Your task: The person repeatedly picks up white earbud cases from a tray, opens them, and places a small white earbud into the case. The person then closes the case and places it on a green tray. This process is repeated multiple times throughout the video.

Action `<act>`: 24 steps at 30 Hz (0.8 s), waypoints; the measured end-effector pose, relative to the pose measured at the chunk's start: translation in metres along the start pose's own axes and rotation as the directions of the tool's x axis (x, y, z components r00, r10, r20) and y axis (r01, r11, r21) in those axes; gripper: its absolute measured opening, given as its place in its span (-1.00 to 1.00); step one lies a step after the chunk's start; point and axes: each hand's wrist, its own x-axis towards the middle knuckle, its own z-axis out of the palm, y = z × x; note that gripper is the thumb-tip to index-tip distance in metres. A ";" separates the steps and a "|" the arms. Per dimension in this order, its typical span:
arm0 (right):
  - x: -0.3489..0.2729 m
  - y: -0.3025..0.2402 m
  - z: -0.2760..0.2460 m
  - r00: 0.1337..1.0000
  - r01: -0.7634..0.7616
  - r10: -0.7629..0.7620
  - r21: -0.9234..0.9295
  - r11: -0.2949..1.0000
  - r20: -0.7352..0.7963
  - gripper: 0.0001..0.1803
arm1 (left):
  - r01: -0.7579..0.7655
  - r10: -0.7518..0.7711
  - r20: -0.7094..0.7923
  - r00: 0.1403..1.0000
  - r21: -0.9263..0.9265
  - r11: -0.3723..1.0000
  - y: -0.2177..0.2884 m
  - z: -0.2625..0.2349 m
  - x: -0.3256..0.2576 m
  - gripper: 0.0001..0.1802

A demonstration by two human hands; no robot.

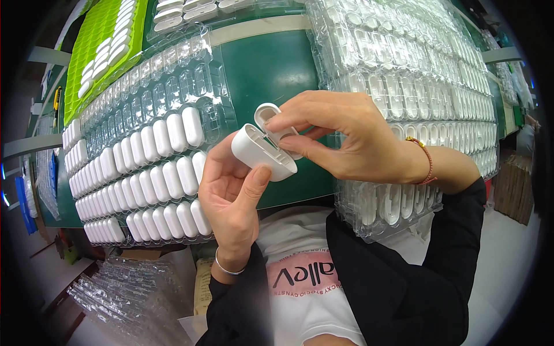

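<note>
Clamping around a glossy white earbud charging case (pixel 259 155) with the left hand (pixel 231 202), pressing the thumb along its near face. Reaching in from the other side with the right hand (pixel 352 135), bringing thumb and fingertips close together at the inside of the flipped-open lid (pixel 267 113); possibly pinching a small part there, but covering too much to tell. Keeping the case tilted in midair, over the near side of a green tabletop (pixel 271 63). Probably weighing little, feeling stiff and somewhat slippery on its smooth shell; likely being most fragile where lid meets body, hence calling for a hold around the broad body. Wearing a silver bangle (pixel 222 268) on the left wrist, a red cord bracelet (pixel 429 161) on the right. Showing rows of closed white cases (pixel 193 127) in a clear blister tray (pixel 184 86) to the left, and white shells (pixel 378 92) in stacked clear trays (pixel 352 202) to the right. Displaying, farther off at upper left, a lime-green tray (pixel 86 37) bearing white pieces (pixel 118 52).
</note>
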 end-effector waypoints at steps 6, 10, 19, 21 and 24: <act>-0.001 0.000 0.002 0.999 0.029 -0.030 -0.050 0.998 -0.021 -0.72 | -0.018 0.018 -0.003 1.000 0.001 1.000 -0.004 0.001 0.000 -0.46; 0.000 0.002 0.004 0.998 0.019 -0.018 0.030 0.999 -0.065 -0.73 | -0.003 0.004 0.015 1.000 -0.029 1.000 -0.003 0.000 -0.001 -0.47; 0.001 0.003 0.004 0.997 -0.046 0.053 0.123 0.991 -0.058 -0.78 | -0.008 0.008 -0.005 1.000 -0.010 1.000 -0.005 -0.005 -0.001 -0.48; 0.001 0.003 0.003 0.997 -0.051 0.058 0.114 0.992 -0.058 -0.77 | -0.005 0.006 0.008 1.000 -0.029 1.000 -0.007 -0.006 -0.001 -0.48; 0.001 0.004 0.003 0.996 -0.059 0.066 0.121 0.991 -0.059 -0.77 | 0.000 0.001 0.017 1.000 -0.039 0.999 -0.007 -0.007 -0.001 -0.48</act>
